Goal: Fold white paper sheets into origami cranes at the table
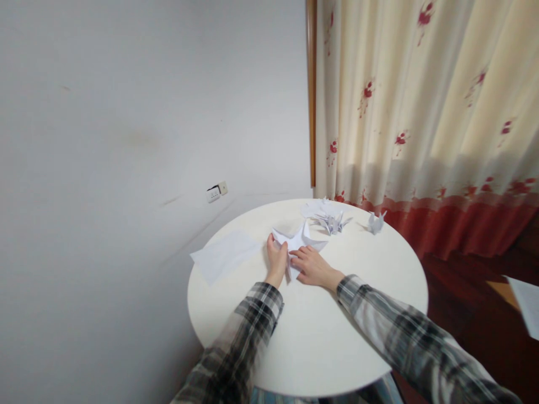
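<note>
A partly folded sheet of white paper (300,238) lies on the round white table, its corners raised and pointed. My left hand (277,259) grips its left edge, thumb on top and fingers at the outer side. Across its front part lies my right hand (310,265), with bent fingers touching the paper; whether they pinch it I cannot tell. Just behind are several folded paper cranes (333,223), crowded together. Another folded paper crane (376,223) stands apart to the right. On the left a flat white sheet (225,255) reaches past the table's edge.
The round white table (328,336) stands close to a pale wall (126,168) with a socket (213,194). Behind it on the right hangs a cream and red curtain (400,112). At the far right, a white board-like thing (524,306) is partly in view above the dark floor.
</note>
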A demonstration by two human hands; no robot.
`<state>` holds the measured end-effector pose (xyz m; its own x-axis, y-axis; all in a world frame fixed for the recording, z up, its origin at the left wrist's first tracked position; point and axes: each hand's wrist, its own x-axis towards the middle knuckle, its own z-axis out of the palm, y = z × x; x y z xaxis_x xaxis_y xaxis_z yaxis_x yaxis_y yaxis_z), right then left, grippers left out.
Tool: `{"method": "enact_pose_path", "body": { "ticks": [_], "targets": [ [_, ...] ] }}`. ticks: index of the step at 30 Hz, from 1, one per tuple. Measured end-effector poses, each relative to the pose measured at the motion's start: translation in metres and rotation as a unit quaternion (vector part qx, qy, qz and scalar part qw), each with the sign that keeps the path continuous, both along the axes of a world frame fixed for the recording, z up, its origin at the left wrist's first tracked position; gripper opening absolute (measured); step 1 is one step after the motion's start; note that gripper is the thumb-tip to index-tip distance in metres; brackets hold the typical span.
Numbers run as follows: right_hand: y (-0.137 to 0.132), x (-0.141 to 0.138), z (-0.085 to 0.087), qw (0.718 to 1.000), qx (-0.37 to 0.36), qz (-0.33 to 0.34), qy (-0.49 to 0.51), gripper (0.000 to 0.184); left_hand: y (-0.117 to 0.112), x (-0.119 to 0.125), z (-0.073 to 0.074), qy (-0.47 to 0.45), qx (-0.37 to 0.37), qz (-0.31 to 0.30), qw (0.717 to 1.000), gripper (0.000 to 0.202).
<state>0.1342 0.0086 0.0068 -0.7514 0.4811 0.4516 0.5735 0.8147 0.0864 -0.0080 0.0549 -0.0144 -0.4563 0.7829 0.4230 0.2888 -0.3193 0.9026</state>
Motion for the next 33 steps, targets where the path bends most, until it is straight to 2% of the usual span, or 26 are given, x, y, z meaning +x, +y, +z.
{"method": "enact_pose_path", "body": {
  "ticks": [4,6,8,14,20,27,33],
  "targets": [
    [0.001,0.001,-0.001,1.000,-0.010,-0.013,0.005,0.033,-0.003,-0.008,0.002,0.040,0.027,0.093,0.994,0.066],
    [0.001,0.001,-0.001,1.000,-0.013,-0.017,0.003,0.033,-0.007,-0.010,0.006,0.080,0.034,0.144,0.986,0.073],
    [0.001,0.001,0.000,1.000,-0.016,-0.017,-0.001,0.032,-0.012,-0.010,0.010,0.136,0.037,0.169,0.976,0.074],
    [0.002,0.001,0.002,0.999,-0.025,-0.025,-0.017,0.030,-0.022,-0.002,0.018,0.257,0.068,0.122,0.956,0.057],
    [0.002,0.002,0.000,0.999,-0.016,-0.041,0.001,0.019,-0.019,-0.004,0.008,0.342,0.030,0.057,0.938,0.039],
    [0.003,0.003,-0.001,0.999,-0.009,-0.034,0.014,0.020,-0.016,-0.008,0.008,0.372,0.000,0.058,0.927,0.027],
    [0.002,0.002,-0.002,0.999,-0.006,-0.040,0.019,0.020,-0.011,-0.011,0.005,0.350,-0.016,0.000,0.937,0.022]
  ]
}}
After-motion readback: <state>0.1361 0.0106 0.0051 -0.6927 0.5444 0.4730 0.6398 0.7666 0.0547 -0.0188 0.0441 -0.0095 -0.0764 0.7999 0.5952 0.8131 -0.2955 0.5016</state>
